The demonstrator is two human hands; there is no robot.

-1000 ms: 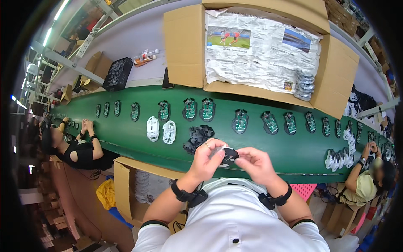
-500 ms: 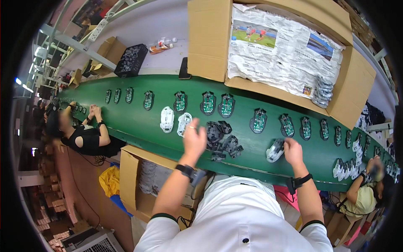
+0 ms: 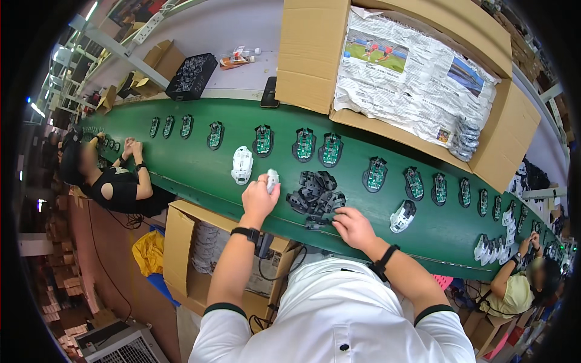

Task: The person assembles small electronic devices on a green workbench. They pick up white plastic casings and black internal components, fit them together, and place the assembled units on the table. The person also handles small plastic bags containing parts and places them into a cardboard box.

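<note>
My left hand (image 3: 260,198) grips a white mouse shell (image 3: 272,180), tilted on edge above the green belt. A second white mouse shell (image 3: 242,165) lies just beyond that hand. In front of me is a pile of black plastic mouse parts (image 3: 315,190). The bent fingers of my right hand (image 3: 356,228) are closed at the pile's right edge, on a small black plastic part (image 3: 331,216) mostly hidden by them. A white shell with a dark insert (image 3: 403,216) lies on the belt to the right of that hand.
Mouse bases with green circuit boards (image 3: 304,145) stand in a row along the green belt (image 3: 200,163). A large open carton (image 3: 308,54) lined with newspaper sits behind it. Another carton (image 3: 178,248) is at my lower left. Co-workers sit at left (image 3: 118,187) and right (image 3: 514,287).
My right hand has let go of the white shell with the dark insert and moved left to the black parts. My left hand has lifted a white shell off the belt.
</note>
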